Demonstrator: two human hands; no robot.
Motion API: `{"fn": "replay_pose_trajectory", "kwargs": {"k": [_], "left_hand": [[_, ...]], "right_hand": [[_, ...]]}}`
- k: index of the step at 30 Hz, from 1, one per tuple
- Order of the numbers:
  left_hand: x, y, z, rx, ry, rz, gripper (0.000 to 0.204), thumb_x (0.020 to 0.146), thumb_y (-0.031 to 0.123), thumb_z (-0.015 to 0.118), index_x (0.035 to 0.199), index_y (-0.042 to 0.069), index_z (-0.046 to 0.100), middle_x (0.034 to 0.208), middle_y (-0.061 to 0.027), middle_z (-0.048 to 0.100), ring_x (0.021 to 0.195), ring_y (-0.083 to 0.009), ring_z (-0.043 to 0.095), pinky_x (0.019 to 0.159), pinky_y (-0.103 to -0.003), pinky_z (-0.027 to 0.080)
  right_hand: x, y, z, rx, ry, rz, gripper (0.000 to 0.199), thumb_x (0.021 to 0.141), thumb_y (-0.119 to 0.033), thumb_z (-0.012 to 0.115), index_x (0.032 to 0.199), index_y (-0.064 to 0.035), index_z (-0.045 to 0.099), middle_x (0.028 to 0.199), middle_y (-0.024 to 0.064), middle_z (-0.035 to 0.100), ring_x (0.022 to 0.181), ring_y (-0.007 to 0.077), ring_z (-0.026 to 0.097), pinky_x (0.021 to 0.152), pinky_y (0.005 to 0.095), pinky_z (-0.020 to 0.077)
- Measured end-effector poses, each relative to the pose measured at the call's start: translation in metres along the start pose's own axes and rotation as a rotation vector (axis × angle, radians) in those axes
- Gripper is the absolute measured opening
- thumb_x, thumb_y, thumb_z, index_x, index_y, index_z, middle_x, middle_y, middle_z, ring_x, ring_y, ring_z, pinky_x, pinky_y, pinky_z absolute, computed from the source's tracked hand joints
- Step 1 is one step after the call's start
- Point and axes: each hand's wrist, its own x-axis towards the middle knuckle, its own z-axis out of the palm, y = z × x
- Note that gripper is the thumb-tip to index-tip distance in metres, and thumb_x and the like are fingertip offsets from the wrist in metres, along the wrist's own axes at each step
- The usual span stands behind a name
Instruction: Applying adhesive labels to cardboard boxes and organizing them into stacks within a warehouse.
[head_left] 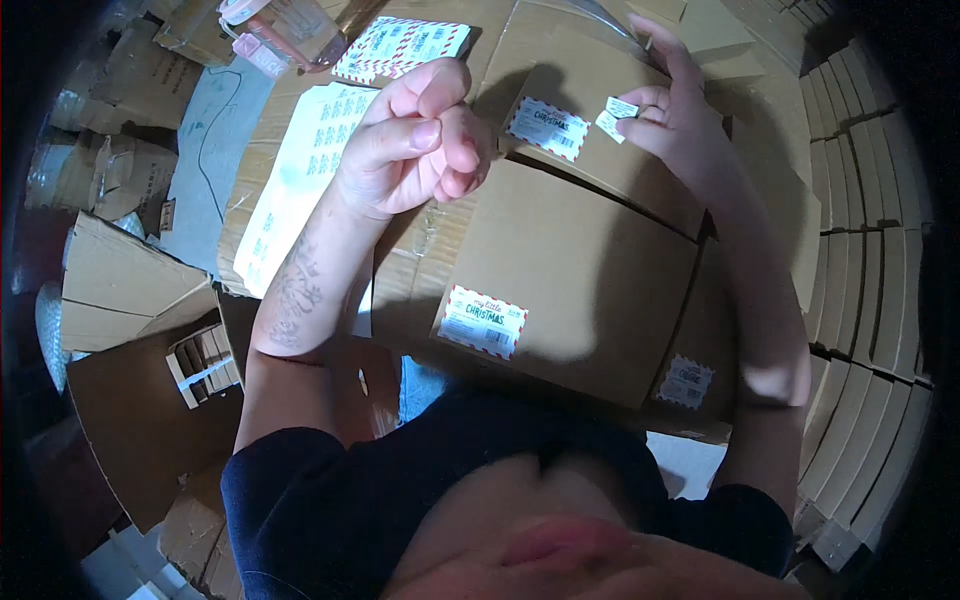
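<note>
My left hand [415,140] is raised over the brown cardboard boxes [590,270], its fingers curled shut; nothing shows in it. My right hand [675,110] hovers above the upper box and pinches a small white sticker [615,115] between thumb and fingertips. Right beside that hand a red-bordered label [547,128] is stuck on the upper box. A second such label [482,321] sits on the big box nearest me, and a third one [686,382] is on the box's lower right side.
A white backing sheet [295,190] with rows of peeled outlines lies left of the boxes. A stack of label sheets [402,46] rests at the top. Flattened cartons [120,285] pile up at left; rows of stacked folded boxes [865,270] line the right.
</note>
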Motion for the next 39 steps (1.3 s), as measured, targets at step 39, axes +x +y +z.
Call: {"fn": "replay_pose_trajectory", "kwargs": {"k": [39], "left_hand": [[0.011,-0.005,0.002,0.51,0.32,-0.025,0.004,0.101,0.009,0.053,0.096,0.01,0.053,0.113,-0.0225,0.068,0.068,-0.0082,0.064,0.058,-0.016,0.048]], "right_hand": [[0.033,0.028,-0.012,0.235,-0.386,-0.867,0.095,0.077,0.011,0.061,0.153,-0.0123,0.009,0.151,0.0199,0.019,0.104,0.027,0.063,0.087,0.0348,0.0563]]}}
